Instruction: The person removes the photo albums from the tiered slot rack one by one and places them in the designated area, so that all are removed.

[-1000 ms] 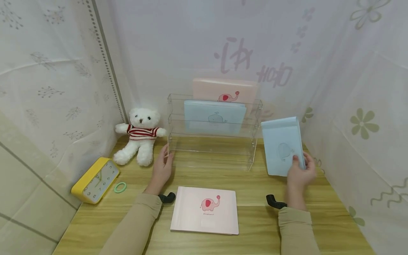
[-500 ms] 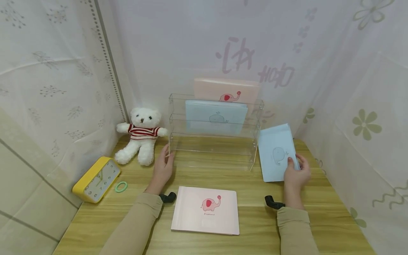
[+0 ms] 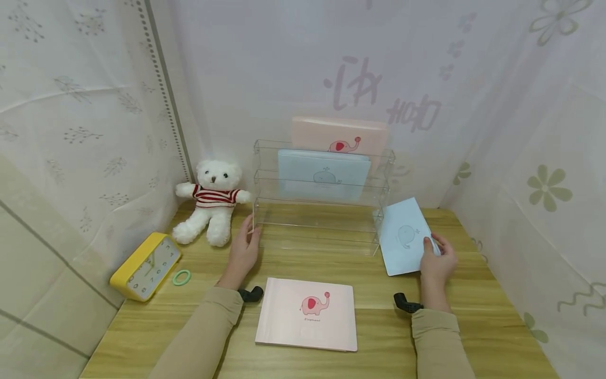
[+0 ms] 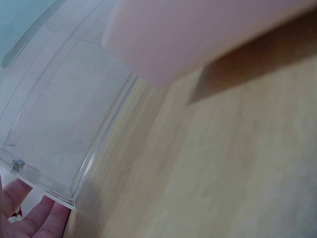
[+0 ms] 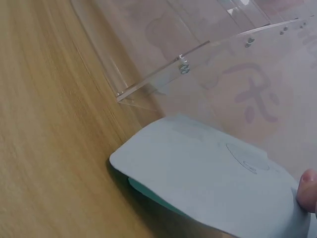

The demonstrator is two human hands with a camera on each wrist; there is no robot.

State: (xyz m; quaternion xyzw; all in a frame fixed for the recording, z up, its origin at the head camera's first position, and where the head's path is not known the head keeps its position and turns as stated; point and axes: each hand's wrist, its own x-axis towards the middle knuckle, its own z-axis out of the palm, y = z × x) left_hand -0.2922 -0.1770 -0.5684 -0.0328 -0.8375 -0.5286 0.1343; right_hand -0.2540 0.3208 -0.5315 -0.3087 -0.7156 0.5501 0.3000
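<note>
A clear acrylic rack (image 3: 322,225) stands at the back of the wooden table. A pink elephant booklet (image 3: 310,129) leans in its top tier, with a blue whale booklet (image 3: 303,164) in the tier below. My left hand (image 3: 244,253) rests against the rack's left side panel; in the left wrist view its fingers lie outside that panel. At the rack's right side, my right hand (image 3: 437,261) pinches another blue whale booklet (image 3: 400,221) by its right edge, thumb on the cover. This booklet is tilted, and its cover bows in the right wrist view.
Another pink elephant booklet (image 3: 284,316) lies flat at the front. To the left are a white teddy bear (image 3: 215,197) in a striped sweater, a yellow clock (image 3: 144,268) and a green ring (image 3: 182,277). Patterned curtains (image 3: 265,63) stand behind and on both sides.
The blue booklet in my right hand has come down and left, turning counterclockwise toward the rack's right side. My left hand stays at the left panel.
</note>
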